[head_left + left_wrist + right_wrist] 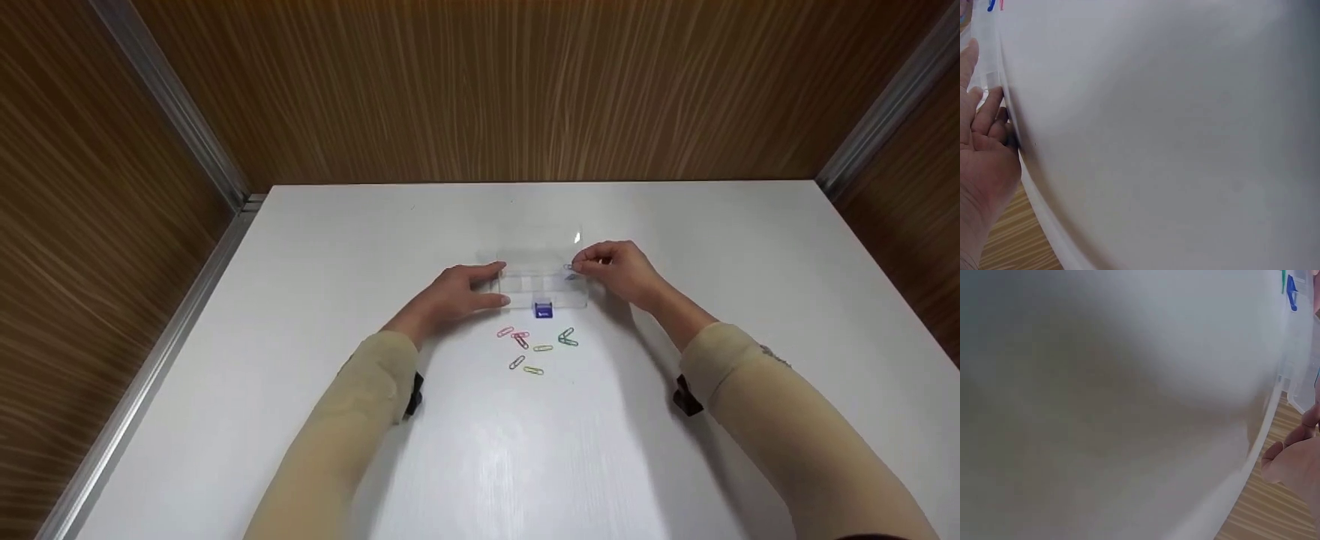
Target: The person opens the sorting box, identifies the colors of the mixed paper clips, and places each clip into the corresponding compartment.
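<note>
Resting on a white table (300,300), a clear plastic box (541,283) with small compartments sits between the person's two hands, its see-through lid standing open behind it. The left hand (459,294) holds the box's left end, thumb against the near wall and fingers curled along the far side; the left wrist view shows those fingers (988,112) pressed against the clear plastic edge. The right hand (619,268) is at the box's right end, where thumb and forefinger pinch something small over the rightmost compartment; it looks like a paper clip (570,268), though it is too small to tell for certain. A blue latch (543,309) sits at the middle of the box's near wall. Just in front of the box, toward the person, loose coloured paper clips (536,349) lie scattered on the table: pink and red ones nearest the latch, green ones to the right of them, yellow and grey-green ones farther out. Behind the box, wood-grain walls (487,90) with metal corner strips enclose the table. Both forearms wear beige sleeves (352,405).
</note>
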